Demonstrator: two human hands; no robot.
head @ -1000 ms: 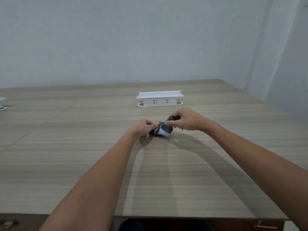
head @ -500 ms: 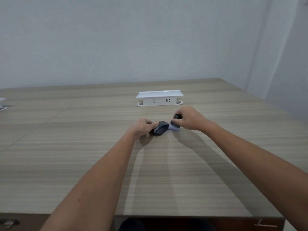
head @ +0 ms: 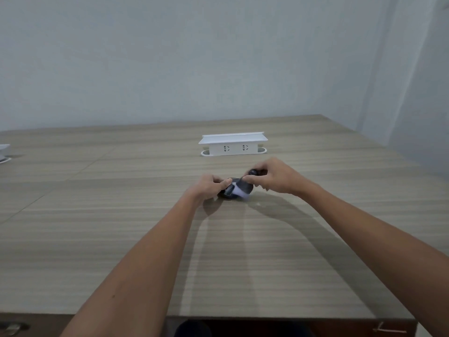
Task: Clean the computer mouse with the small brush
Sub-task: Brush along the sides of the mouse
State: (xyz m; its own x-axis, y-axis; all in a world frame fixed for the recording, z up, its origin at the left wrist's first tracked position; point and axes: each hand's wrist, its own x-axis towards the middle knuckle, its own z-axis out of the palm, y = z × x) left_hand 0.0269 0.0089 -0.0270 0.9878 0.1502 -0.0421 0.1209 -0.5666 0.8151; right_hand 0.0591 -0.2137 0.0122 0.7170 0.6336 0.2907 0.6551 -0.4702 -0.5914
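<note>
My left hand (head: 208,185) pinches mouse (head: 234,192) at its 9 o'clock side | right hand (head: 274,176) closed on brush (head: 240,190), soft bristles on top | mouse light, slick; grip sides firmly

Both forearms bare, no sleeves; hands (head: 245,182) ungloved.

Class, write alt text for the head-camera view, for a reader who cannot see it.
A left hand steadies a dark computer mouse on a wooden table while the right hand draws a small brush across it. A white power strip stands behind.
</note>
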